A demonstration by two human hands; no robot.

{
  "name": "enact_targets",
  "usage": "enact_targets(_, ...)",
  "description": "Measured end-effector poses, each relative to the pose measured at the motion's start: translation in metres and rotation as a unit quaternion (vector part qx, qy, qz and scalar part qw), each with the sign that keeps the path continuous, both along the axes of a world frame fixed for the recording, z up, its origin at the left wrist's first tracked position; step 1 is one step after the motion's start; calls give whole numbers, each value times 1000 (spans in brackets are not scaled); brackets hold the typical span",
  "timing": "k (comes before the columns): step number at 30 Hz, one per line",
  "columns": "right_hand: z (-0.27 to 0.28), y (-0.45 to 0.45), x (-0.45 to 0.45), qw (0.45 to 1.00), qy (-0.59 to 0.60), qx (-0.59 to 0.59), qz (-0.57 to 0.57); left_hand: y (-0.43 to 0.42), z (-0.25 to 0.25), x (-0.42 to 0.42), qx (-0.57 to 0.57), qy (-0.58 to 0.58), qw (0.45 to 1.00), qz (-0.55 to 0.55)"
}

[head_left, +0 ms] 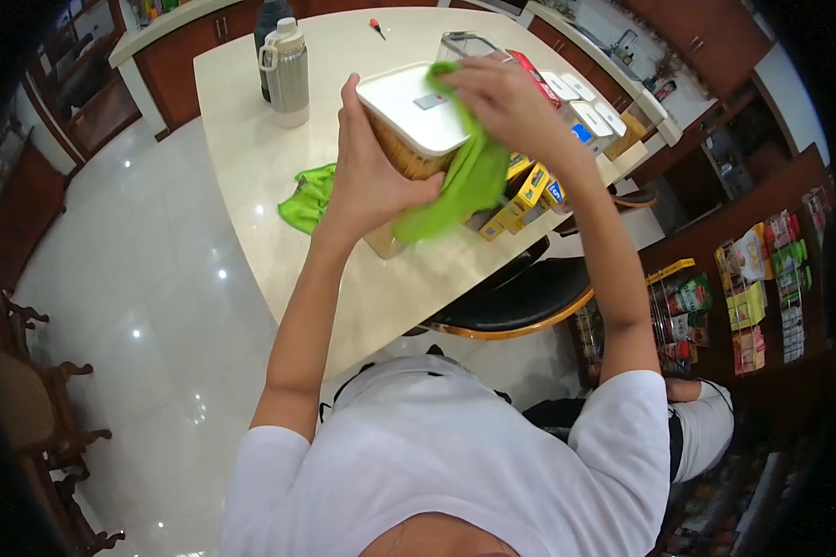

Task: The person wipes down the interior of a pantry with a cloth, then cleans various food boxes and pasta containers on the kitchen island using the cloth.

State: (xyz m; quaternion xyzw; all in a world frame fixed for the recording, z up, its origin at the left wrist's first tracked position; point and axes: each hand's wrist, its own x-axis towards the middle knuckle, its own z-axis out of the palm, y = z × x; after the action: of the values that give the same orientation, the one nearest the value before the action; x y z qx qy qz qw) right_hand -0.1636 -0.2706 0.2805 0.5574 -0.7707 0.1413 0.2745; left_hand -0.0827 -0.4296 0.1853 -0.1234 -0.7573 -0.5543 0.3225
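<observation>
A clear container (401,150) with a white lid (409,100) and yellowish-brown contents is held tilted above the table by my left hand (370,167), its thumb across the near side. My right hand (502,100) grips a bright green cloth (469,181) at the lid's right edge. The cloth hangs down over the container's right side, its lower part blurred. On the table, left of my left wrist, lies a second green cloth (306,197).
The cream table (251,223) bears a steel bottle (289,79), a dark bottle behind it, yellow boxes (520,200), white-lidded containers (587,119) and a small red-and-black object (377,29). A black chair (529,297) stands at the near edge. Another person's arm (685,390) shows at right.
</observation>
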Motion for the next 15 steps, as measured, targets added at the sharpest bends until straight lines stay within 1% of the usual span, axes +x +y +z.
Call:
enact_targets(1,4,5,4,997,-70,-35,-9,0,1,0,-17,-4,1000,10)
enact_targets(3,10,-3,2,998,-46,-3,-43,-1,-1,-2,-29,12,999,17)
enact_targets(4,11,-8,4,998,-45,-5,-41,-1,-1,0,-13,7,1000,4)
enact_targets(6,16,-26,19,993,-82,-87,-3,-1,0,-1,2,4,1000,-7)
enact_targets(7,14,-29,26,994,-104,-2,18,-2,-1,-2,-3,5,1000,-6)
enact_targets(9,4,-20,10,1000,-26,13,-7,-3,-3,-3,-10,3,1000,-10)
enact_targets(10,4,-12,5,999,-27,15,-8,-3,-2,-4,-19,7,1000,-2)
enact_targets(12,10,-3,4,993,2,19,-120,-4,-3,-5,-21,4,1000,-3)
enact_targets(13,11,-3,5,993,5,20,-118,-3,-1,-6,-20,7,1000,-1)
enact_targets(15,12,-8,25,993,5,-54,-106,-3,-3,-4,-11,1,1000,-7)
